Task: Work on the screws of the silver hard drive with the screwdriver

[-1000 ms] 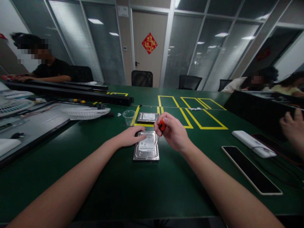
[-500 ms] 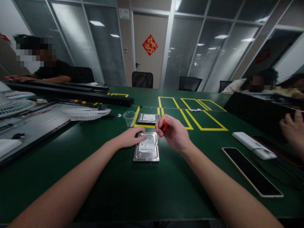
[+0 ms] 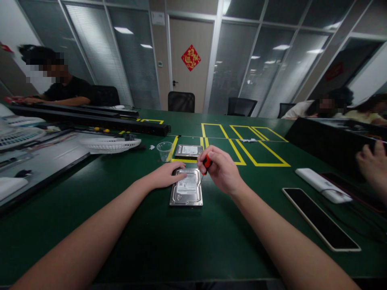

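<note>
A silver hard drive (image 3: 186, 193) with a white label lies flat on the green table. My left hand (image 3: 165, 175) grips its far left corner, the thumb resting on the top and the other fingers around the far edge. In my right hand (image 3: 222, 167) is an orange and black screwdriver (image 3: 207, 161), held by its handle between curled fingers. The thin shaft points down at the drive's right edge; I cannot tell exactly where its tip touches. Just beyond, a second hard drive (image 3: 189, 150) lies within yellow tape, beside a clear plastic cup (image 3: 165, 151).
A phone (image 3: 320, 217) and a white power bank (image 3: 323, 184) with a cable lie to the right. White fan parts (image 3: 110, 143) and a large panel (image 3: 54, 161) occupy the left. Several people sit around the table; another person's hand (image 3: 373, 161) touches a black case (image 3: 326, 141).
The screwdriver handle has turned slightly and tilted a little more upright in my right hand. My left hand and the hard drive stay in place.
</note>
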The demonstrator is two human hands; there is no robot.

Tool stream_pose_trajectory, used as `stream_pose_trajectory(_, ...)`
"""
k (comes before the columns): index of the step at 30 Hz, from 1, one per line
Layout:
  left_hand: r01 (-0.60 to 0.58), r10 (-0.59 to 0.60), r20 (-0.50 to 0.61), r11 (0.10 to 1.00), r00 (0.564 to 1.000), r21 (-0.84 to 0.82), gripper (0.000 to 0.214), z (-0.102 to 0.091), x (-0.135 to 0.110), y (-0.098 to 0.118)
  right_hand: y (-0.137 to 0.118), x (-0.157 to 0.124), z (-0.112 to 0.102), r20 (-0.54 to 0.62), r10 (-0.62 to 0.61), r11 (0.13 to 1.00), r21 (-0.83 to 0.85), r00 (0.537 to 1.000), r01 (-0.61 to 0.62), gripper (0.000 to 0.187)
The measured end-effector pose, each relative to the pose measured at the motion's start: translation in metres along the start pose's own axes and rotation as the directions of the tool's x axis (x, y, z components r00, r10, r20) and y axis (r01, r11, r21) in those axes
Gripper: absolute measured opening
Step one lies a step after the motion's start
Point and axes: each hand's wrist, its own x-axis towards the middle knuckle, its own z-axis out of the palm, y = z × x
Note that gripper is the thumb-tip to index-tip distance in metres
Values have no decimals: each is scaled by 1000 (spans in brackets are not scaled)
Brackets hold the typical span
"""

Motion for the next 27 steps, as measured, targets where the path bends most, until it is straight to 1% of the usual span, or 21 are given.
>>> stream_pose_trajectory(5, -13, 13, 8, 1000, 1000, 1, 36, -1, 0, 1, 0, 0, 0, 11, -6, 1000, 16, 1000, 6, 17)
stream_pose_trajectory(12, -12, 12, 9, 1000, 1000, 15, 40, 1, 1, -1, 3, 1, -2, 25, 0, 999, 35, 1000, -1, 17)
stream_pose_trajectory(18, -25, 24, 9, 1000, 1000, 8, 39, 0, 0, -1, 3, 0, 0, 12, 21, 1000, 9, 1000, -21, 19)
stream_pose_trajectory(27, -18, 18, -5, 1000, 1000, 7, 41, 2, 0, -4, 3, 0, 0, 39, 21, 1000, 9, 999, -21, 19)
